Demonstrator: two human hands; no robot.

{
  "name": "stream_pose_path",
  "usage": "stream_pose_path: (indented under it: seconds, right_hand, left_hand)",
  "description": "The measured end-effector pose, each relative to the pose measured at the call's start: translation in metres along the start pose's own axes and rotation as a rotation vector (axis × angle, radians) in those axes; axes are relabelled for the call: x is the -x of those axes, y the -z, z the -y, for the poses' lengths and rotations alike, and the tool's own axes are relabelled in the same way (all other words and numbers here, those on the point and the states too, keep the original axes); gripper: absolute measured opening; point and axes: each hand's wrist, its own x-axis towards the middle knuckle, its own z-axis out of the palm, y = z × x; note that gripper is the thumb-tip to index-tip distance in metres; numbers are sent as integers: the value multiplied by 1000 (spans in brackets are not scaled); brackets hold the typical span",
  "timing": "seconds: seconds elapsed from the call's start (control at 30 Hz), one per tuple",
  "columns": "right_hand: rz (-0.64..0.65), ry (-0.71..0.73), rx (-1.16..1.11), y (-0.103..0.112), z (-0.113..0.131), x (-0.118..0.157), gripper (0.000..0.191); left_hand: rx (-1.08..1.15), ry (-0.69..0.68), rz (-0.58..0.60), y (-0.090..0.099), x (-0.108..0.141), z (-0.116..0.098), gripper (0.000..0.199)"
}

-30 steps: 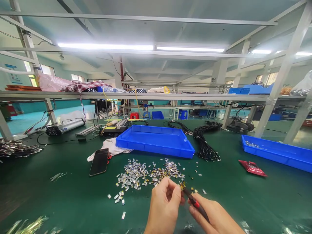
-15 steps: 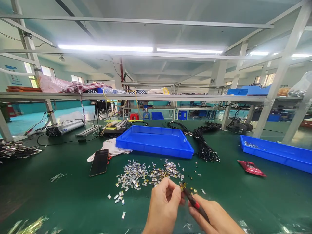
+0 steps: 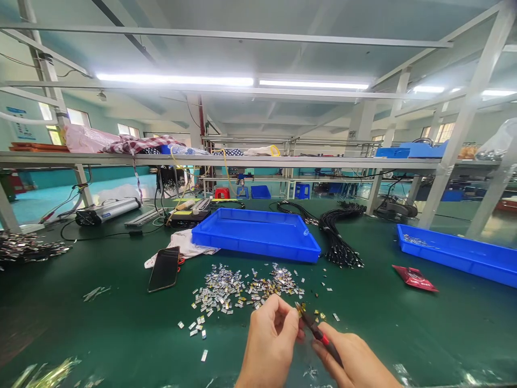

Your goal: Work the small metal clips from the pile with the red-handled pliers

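My left hand point(image 3: 271, 340) is low in the centre, thumb and forefinger pinched together; whatever lies between the fingertips is too small to make out. Just right of it, my right hand point(image 3: 350, 353) is wrapped round dark pliers with a red band point(image 3: 322, 335). The tips of the pliers point up-left, close beside the left fingertips, where a small yellowish bit shows. Beyond the hands lies a scattered pile of small silvery metal pieces point(image 3: 221, 288), some yellowish, on the green tabletop point(image 3: 133, 328).
Behind the pile sits a blue tray point(image 3: 258, 250). A phone point(image 3: 163, 269) rests by a white cloth point(image 3: 188, 245) at left, black cables point(image 3: 339, 242) right of the tray. Farther right are a red packet point(image 3: 414, 278) and another blue tray point(image 3: 464, 260). Yellowish strips point(image 3: 52, 374) lie at lower left.
The right hand and pliers have shifted very slightly left. The left hand stays in nearly the same place, still pinched.
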Motion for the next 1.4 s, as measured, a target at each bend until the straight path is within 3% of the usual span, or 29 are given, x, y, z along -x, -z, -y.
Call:
stream_pose_path:
  seconds: [0.13, 0.43, 0.63, 0.83, 1.1, 1.27, 1.4]
  right_hand:
    - [-16, -50, -14, -4, 1, -9, 36]
    - [24, -223, -183, -31, -6, -40, 35]
    - [71, -278, -272, -44, -15, -55, 33]
    - [173, -311, -463, -44, -20, -55, 30]
    - [279, -302, -682, -19, -14, -44, 33]
    - [226, -299, -621, -24, -10, -44, 32]
    - [265, -313, -654, -25, -5, -41, 37]
  left_hand:
    - [16, 18, -27, 0, -12, 13, 23]
    - [150, 171, -112, 7, -44, 68, 21]
    - [207, 195, -139, 11, -53, 83, 25]
    - [225, 175, -115, 13, -53, 82, 27]
    - [222, 123, -50, 13, -41, 65, 25]
    - [188, 96, -51, 14, -38, 62, 25]
    - [243, 126, -4, 19, -36, 60, 25]
